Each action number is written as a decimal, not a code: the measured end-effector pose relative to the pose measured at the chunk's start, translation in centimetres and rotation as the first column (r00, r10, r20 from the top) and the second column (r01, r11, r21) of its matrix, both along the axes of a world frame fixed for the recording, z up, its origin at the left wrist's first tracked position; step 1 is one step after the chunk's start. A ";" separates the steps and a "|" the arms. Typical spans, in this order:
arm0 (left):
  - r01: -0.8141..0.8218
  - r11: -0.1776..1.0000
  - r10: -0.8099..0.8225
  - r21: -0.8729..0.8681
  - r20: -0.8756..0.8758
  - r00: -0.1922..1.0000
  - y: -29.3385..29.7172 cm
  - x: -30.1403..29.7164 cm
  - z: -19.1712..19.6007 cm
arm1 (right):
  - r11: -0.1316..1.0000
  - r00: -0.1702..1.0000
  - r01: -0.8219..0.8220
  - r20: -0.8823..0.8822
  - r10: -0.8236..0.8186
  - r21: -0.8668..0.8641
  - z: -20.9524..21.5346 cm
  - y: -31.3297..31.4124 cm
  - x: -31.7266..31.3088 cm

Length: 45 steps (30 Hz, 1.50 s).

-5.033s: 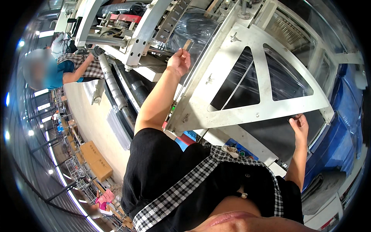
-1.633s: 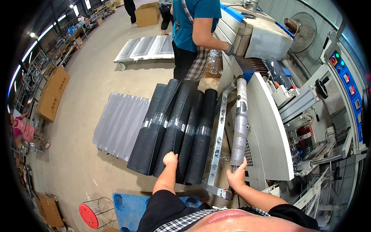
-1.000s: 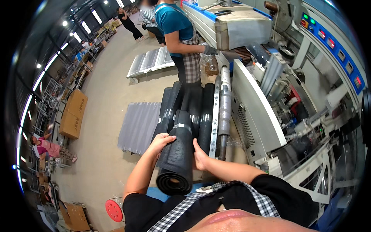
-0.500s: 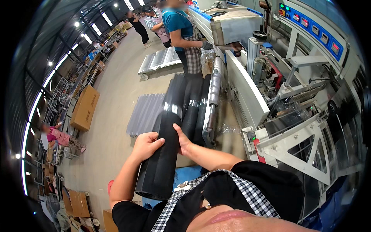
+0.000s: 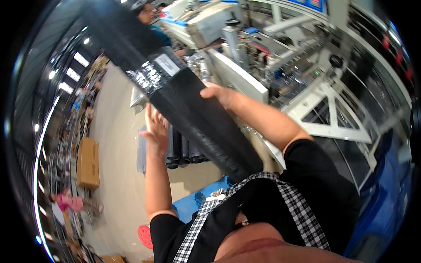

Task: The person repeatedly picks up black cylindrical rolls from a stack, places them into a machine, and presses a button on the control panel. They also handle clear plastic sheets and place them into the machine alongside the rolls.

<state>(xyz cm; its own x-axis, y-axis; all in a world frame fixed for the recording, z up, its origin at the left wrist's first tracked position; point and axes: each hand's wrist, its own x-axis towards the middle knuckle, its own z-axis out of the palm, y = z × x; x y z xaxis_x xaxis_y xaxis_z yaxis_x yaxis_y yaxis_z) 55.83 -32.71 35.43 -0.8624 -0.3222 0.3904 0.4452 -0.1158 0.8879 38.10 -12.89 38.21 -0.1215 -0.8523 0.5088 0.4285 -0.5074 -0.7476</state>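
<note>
A long black roll (image 5: 193, 109) slants across the view from the upper left down to my chest. Clear shiny wrap (image 5: 148, 79) bands it, beside a white label (image 5: 167, 65). My right hand (image 5: 221, 95) grips its right side, thumb on top and the other fingers hidden behind it. At the roll's left edge is my left hand (image 5: 157, 133), its fingers stretched and apart; whether it touches the roll I cannot tell. Below, several more black rolls (image 5: 184, 151) are partly covered by the raised one.
To the right stands a machine with a white triangular frame (image 5: 326, 118) and a pale side panel (image 5: 239, 76). A co-worker (image 5: 147, 15) is partly hidden behind the roll. Left are a large cardboard box (image 5: 88, 163) and a person in pink (image 5: 72, 202). A red round thing (image 5: 145, 236) lies low.
The black roll has come up off the other rolls and tilted, its far end swinging to the upper left. My left hand has gone from gripping it to spread fingers at its edge.
</note>
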 end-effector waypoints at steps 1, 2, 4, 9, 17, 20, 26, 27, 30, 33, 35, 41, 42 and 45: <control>0.192 0.977 -0.184 0.087 -0.099 0.978 0.0 -2.4 1.6 | 0.997 0.998 -0.070 0.001 0.070 0.028 0.5 1.6 -0.6; 0.250 0.961 -0.233 0.121 -0.138 0.963 0.7 -3.8 3.1 | 0.988 0.990 -0.139 0.006 0.139 0.065 0.8 3.4 -1.0; 0.522 0.849 -0.459 0.081 -0.377 0.805 3.7 -7.5 5.3 | 0.954 0.971 -0.240 0.028 0.239 0.181 1.0 7.0 -1.4; 0.650 0.745 -0.530 0.151 -0.459 0.713 15.1 -8.5 3.4 | 0.811 0.951 0.261 -0.281 -0.125 0.524 4.4 16.9 2.3; 0.629 0.560 -0.683 0.539 -0.129 0.719 27.4 -7.4 1.1 | -0.318 -0.304 0.899 -0.952 0.040 -0.300 7.5 24.7 15.3; 0.818 0.208 -0.899 0.537 -0.224 0.376 32.6 -8.4 0.9 | -0.480 -0.220 0.864 -0.972 -0.086 -0.153 7.6 30.9 16.0; 0.825 -0.391 -0.885 0.409 0.079 -0.459 41.7 -11.2 -1.4 | -0.490 0.177 0.787 -0.898 -0.403 0.374 7.7 44.0 22.7; 0.827 -0.430 -0.824 0.363 0.216 -0.523 43.4 -10.9 -2.4 | -0.488 0.241 0.744 -0.865 -0.439 0.456 7.0 45.1 23.7; 0.622 -0.412 -0.756 0.665 0.131 -0.641 49.8 -5.8 -6.2 | -0.634 0.158 0.690 -0.927 -0.340 0.350 4.1 46.5 28.1; 0.544 -0.453 -0.672 0.706 0.131 -0.729 56.0 -1.8 -9.0 | -0.852 0.240 0.459 -0.958 -0.155 0.253 1.0 49.8 31.0; 0.566 -0.473 -0.629 0.675 0.191 -0.754 58.8 0.1 -10.2 | -0.852 0.204 0.413 -0.944 -0.259 0.323 -0.4 52.7 33.0; 0.642 -0.451 -0.543 0.620 0.380 -0.749 66.3 -1.2 -14.5 | -0.916 0.117 0.325 -0.972 -0.205 0.233 -3.1 58.7 39.2; 0.666 -0.363 -0.612 0.652 0.372 -0.698 67.1 -2.1 -15.0 | -0.934 0.161 0.306 -0.977 -0.141 0.186 -3.4 59.7 39.8; 0.633 -0.297 -0.691 0.715 0.297 -0.659 68.8 -4.7 -17.3 | -0.958 0.263 0.270 -0.965 -0.024 0.097 -5.3 61.6 41.2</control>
<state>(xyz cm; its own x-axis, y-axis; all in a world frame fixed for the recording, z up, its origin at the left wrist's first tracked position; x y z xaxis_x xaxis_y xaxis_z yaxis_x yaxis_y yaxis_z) 51.17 36.06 18.11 0.2065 0.9488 -0.2390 -0.7268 0.3123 0.6118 79.30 48.75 32.89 -0.7333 0.6739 -0.0904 0.6682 0.6896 -0.2793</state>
